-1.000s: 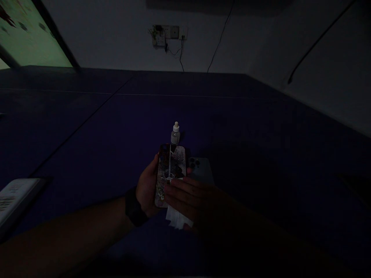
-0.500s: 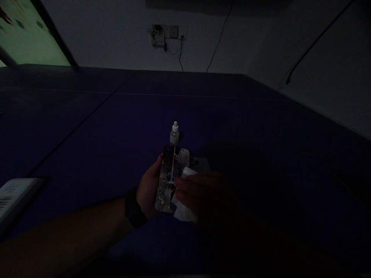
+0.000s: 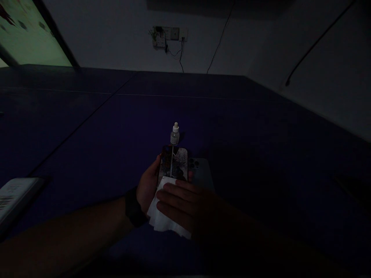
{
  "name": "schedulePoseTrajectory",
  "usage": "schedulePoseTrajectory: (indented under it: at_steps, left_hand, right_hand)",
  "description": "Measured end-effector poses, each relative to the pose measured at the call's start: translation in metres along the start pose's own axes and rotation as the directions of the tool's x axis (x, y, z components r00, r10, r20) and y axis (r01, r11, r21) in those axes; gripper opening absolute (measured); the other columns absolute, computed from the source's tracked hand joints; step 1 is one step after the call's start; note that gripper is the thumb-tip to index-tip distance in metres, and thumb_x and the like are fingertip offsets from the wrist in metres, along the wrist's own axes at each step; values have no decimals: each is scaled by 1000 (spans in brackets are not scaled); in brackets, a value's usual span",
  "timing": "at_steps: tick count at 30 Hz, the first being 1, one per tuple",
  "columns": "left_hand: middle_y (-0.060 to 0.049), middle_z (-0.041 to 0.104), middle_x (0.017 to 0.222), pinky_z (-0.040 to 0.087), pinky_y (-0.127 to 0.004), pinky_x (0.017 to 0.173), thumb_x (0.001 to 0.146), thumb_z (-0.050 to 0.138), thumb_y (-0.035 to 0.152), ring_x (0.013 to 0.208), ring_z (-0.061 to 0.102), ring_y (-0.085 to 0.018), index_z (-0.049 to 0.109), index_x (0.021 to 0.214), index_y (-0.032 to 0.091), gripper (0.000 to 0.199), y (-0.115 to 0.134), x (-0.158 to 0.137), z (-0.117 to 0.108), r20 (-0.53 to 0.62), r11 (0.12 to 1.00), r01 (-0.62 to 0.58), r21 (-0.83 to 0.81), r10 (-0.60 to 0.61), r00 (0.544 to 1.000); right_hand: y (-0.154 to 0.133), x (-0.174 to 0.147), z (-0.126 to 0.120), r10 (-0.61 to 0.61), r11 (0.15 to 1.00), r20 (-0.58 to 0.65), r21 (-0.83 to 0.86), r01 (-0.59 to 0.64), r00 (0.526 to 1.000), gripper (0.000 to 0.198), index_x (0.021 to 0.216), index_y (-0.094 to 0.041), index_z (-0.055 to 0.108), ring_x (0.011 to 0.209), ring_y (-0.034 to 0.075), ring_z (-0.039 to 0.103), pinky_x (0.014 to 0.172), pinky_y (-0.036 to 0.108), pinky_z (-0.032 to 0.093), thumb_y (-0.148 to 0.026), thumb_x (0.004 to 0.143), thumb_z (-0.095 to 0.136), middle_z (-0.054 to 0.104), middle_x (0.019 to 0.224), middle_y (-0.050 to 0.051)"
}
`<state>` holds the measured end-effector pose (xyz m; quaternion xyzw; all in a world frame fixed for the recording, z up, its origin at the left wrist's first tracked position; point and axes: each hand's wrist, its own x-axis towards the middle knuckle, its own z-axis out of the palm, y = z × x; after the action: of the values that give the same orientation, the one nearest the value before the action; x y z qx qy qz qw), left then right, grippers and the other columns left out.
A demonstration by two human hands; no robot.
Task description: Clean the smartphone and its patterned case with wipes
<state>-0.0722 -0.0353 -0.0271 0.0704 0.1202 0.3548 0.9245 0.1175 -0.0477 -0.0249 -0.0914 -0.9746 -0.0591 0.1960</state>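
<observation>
My left hand, with a dark watch on its wrist, is closed around a phone case with a colourful printed pattern and holds it tilted. With its fingers laid across a white tissue, my right hand presses it over the lower part of the case. The tissue's loose edge hangs towards me. A small dropper bottle with a white cap stands upright just beyond the case's top edge. Right of the case, a pale phone lies with its cameras up, partly hidden by my right hand.
The scene is very dim. The purple surface runs to a wall with sockets and cables. At the left edge lies a white box-like object. A dark flat shape is faintly visible at the right.
My right hand has moved left and down with the tissue, which now spreads over the case's lower half. More of the phone on the right shows. My left hand stays nearly still.
</observation>
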Motion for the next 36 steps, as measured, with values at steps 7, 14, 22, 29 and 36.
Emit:
schedulePoseTrajectory:
  at_steps: [7, 14, 22, 29, 36]
  left_hand:
    - [-8, 66, 62, 41, -18, 35, 100, 40, 67, 41, 58, -13, 67, 126, 5, 72, 1, -3, -8, 139, 942, 237, -237, -209, 968]
    - [-5, 63, 63, 46, -9, 43, 99, 50, 64, 47, 64, -8, 67, 100, 9, 57, -5, 2, -4, 50, 869, 125, -479, -115, 992]
    - [0, 53, 52, 32, -12, 32, 97, 45, 70, 37, 51, -8, 70, 112, 6, 70, -3, -2, -10, 117, 921, 241, -306, -215, 970]
    - [-3, 60, 62, 41, -14, 39, 96, 50, 67, 43, 53, -8, 70, 108, 6, 66, -6, 2, 0, -9, 948, 88, -305, -95, 995]
    - [-4, 61, 61, 39, -15, 37, 102, 35, 65, 41, 53, -9, 68, 119, 3, 72, -2, 3, -2, -26, 963, 63, -262, -72, 997]
  right_hand:
    - [-9, 8, 4, -25, 1000, -44, 10, 25, 999, 42, 149, -11, 53, 149, 18, 44, 127, 36, 34, -20, 109, 45, 55, 157, 6]
    - [1, 6, 5, 143, 990, -89, 22, -141, 986, 43, 145, -6, 56, 146, 20, 49, 126, 37, 37, -18, 105, 43, 59, 152, 13]
    - [-4, 7, 3, 28, 997, -31, 66, -26, 999, 44, 147, -8, 54, 149, 17, 44, 128, 36, 33, -22, 107, 44, 58, 154, 10]
    - [3, 1, -6, 71, 995, 22, 66, -73, 997, 45, 142, -7, 59, 145, 21, 50, 125, 37, 37, -26, 103, 48, 61, 150, 13]
    - [-2, 6, -5, 103, 992, -44, 74, -100, 994, 43, 141, -6, 58, 143, 21, 52, 124, 36, 38, -24, 104, 47, 62, 149, 13]
